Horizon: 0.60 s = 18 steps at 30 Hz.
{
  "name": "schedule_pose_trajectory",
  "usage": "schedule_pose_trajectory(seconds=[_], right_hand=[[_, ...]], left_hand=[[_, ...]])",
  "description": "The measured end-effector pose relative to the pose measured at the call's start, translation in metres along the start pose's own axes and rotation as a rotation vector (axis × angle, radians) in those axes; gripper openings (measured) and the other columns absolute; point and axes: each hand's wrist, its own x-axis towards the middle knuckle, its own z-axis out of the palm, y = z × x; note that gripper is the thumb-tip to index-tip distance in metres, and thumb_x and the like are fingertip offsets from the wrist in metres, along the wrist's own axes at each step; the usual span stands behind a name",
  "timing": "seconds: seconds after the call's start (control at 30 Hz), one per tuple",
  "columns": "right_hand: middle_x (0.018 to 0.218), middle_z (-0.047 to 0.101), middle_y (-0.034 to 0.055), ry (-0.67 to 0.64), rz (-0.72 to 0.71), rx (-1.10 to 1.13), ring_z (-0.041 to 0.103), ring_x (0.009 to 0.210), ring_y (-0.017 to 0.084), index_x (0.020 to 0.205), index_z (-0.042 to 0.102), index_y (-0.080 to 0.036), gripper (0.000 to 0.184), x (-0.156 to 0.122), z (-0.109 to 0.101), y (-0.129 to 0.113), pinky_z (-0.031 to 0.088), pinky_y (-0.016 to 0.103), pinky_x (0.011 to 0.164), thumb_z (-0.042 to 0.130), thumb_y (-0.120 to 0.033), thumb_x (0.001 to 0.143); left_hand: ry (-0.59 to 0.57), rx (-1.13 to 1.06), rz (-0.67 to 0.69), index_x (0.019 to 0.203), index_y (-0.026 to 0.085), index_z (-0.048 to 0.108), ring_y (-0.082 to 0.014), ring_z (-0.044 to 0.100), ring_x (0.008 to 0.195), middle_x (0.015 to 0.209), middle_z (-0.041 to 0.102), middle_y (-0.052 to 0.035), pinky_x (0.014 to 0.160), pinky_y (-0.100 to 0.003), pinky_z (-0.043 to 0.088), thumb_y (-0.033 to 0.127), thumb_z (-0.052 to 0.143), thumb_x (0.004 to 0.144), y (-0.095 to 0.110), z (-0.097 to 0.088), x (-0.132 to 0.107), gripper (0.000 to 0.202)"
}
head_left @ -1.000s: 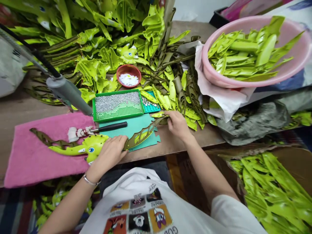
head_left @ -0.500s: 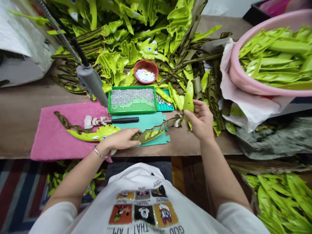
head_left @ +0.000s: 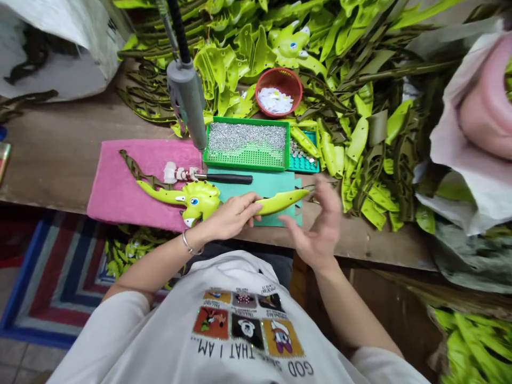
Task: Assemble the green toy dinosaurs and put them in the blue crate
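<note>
Left hand (head_left: 232,210) curled around a lime-green foam strip (head_left: 280,201), forearm angled inward, strip lying across a teal mat (head_left: 256,184). Right hand (head_left: 318,229) open, fingers spread, slightly blurred, just beside the strip, holding nothing.

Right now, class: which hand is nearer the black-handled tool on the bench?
Left. The left hand sits just in front of the black-handled tool, holding a lime-green piece; the right hand is open, farther off to the tool's right.
</note>
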Motion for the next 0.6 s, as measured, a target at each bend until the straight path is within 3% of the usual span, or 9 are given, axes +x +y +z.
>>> schedule_pose_trajectory(seconds=[0.1, 0.2, 0.3, 0.4, 0.47, 0.6], right_hand=[[0.122, 0.072, 0.0049, -0.310, -0.341, -0.187, 0.062, 0.120, 0.025, 0.129, 0.060, -0.031, 0.043, 0.012, -0.005, 0.006, 0.040, 0.053, 0.114, 0.069, -0.025, 0.087], [0.110, 0.076, 0.0050, -0.330, -0.461, -0.238, 0.066, 0.102, 0.022, 0.122, 0.065, -0.028, 0.034, 0.022, -0.003, 0.014, 0.048, 0.046, 0.105, 0.067, -0.023, 0.089], [0.110, 0.075, 0.0066, -0.375, -0.461, -0.219, 0.065, 0.102, 0.022, 0.118, 0.068, -0.026, 0.029, 0.027, -0.002, 0.020, 0.052, 0.041, 0.093, 0.066, -0.024, 0.089], [0.107, 0.075, 0.0058, -0.413, -0.376, -0.182, 0.065, 0.098, 0.022, 0.110, 0.071, -0.028, 0.022, 0.026, -0.002, 0.022, 0.052, 0.041, 0.087, 0.064, -0.024, 0.090], [0.104, 0.076, 0.0047, -0.455, -0.310, -0.166, 0.066, 0.095, 0.022, 0.104, 0.073, -0.029, 0.017, 0.022, 0.000, 0.021, 0.051, 0.042, 0.085, 0.064, -0.026, 0.090], [0.102, 0.076, 0.0057, -0.514, -0.207, -0.139, 0.066, 0.093, 0.024, 0.101, 0.073, -0.028, 0.015, 0.010, 0.012, 0.018, 0.051, 0.045, 0.085, 0.065, -0.026, 0.088]], left_hand=[[-0.059, -0.012, 0.047, 0.087, 0.018, 0.052, -0.0107, 0.056, 0.064, 0.071, 0.058, 0.0021, 0.065, -0.024, 0.045, 0.042, 0.042, 0.099, -0.002, -0.007, 0.008, 0.029], [-0.141, -0.060, 0.069, 0.086, 0.017, 0.051, -0.0114, 0.055, 0.065, 0.074, 0.055, 0.0011, 0.065, -0.025, 0.045, 0.044, 0.042, 0.097, -0.005, -0.012, 0.016, 0.030], [-0.184, 0.035, 0.092, 0.088, 0.017, 0.053, -0.0131, 0.055, 0.071, 0.080, 0.057, -0.0010, 0.069, -0.027, 0.047, 0.042, 0.037, 0.098, -0.004, -0.017, 0.018, 0.032], [-0.007, 0.354, 0.150, 0.100, 0.017, 0.057, -0.0197, 0.058, 0.099, 0.100, 0.062, -0.0069, 0.092, -0.034, 0.046, 0.034, 0.035, 0.099, 0.000, -0.023, 0.016, 0.028], [0.070, 0.525, 0.091, 0.111, 0.015, 0.055, -0.0235, 0.056, 0.111, 0.114, 0.061, -0.0114, 0.098, -0.038, 0.042, 0.032, 0.035, 0.099, 0.001, -0.026, 0.016, 0.029], [-0.180, 0.619, -0.116, 0.106, 0.014, 0.056, -0.0213, 0.060, 0.085, 0.097, 0.065, -0.0096, 0.079, -0.032, 0.044, 0.047, 0.028, 0.101, -0.003, -0.030, 0.025, 0.043]])
